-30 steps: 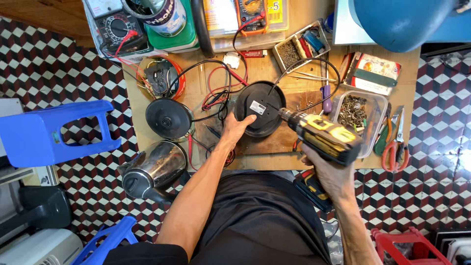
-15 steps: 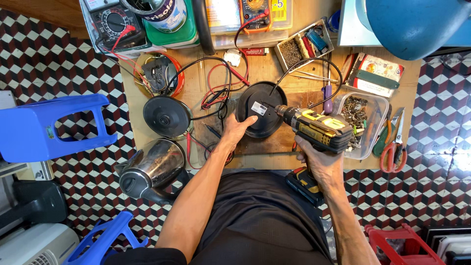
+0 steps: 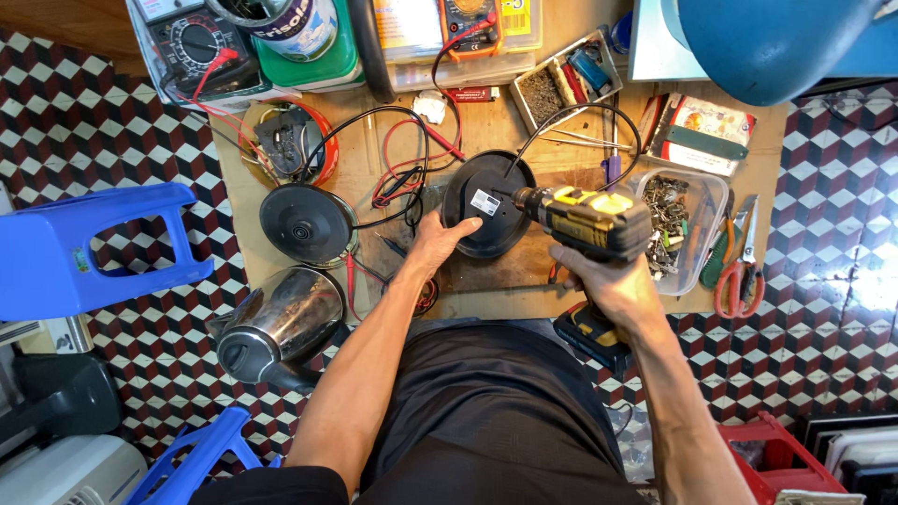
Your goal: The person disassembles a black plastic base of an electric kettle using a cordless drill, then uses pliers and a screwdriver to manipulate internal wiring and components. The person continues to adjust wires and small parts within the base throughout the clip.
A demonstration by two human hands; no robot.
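My left hand presses down on the near edge of a round black kettle base lying on a wooden board on the floor. My right hand grips a yellow and black cordless drill. Its tip points left onto the black base beside a small white label. A black cord loops away from the base toward the back.
A second round black base and a steel kettle lie to the left. Multimeters, parts trays, a clear tub of screws, red pliers and tangled leads crowd the board. Blue stools stand on the left.
The view has shifted slightly. The drill stays on the black base and my left hand keeps holding its edge.
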